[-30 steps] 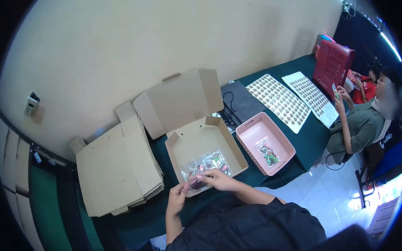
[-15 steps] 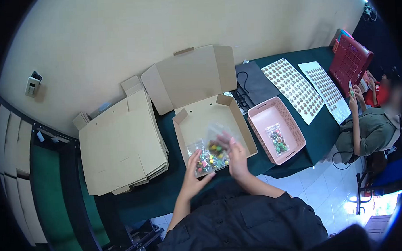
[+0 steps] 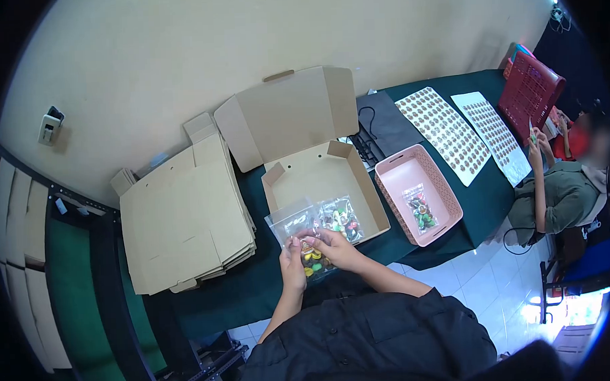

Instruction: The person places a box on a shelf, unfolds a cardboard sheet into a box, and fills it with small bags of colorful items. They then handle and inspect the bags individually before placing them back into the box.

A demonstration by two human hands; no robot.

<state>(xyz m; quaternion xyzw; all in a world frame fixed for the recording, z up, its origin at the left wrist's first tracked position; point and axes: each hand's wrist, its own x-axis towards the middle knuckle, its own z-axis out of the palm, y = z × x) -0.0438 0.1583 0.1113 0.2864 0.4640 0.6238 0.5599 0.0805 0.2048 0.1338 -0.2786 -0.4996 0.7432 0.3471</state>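
Observation:
A clear zip bag of colourful wrapped sweets is held between both hands over the front edge of an open cardboard box. My left hand grips its left side, thumb on the front. My right hand closes on its right side, the fingers near the other thumb. The bag's clear upper part sticks up above the hands, and its contents are partly covered by fingers. Inside the box, just beyond the right hand, lies a second clear bag of sweets.
A pink basket with one bag stands to the right. Flattened cardboard boxes are stacked on the left. Sticker sheets and a maroon basket lie farther right. A co-worker sits beyond, holding something small.
My hands have come together at the box's front edge and now grip one bag. The bag that was blurred in my right hand is no longer separate there; another bag shows inside the box.

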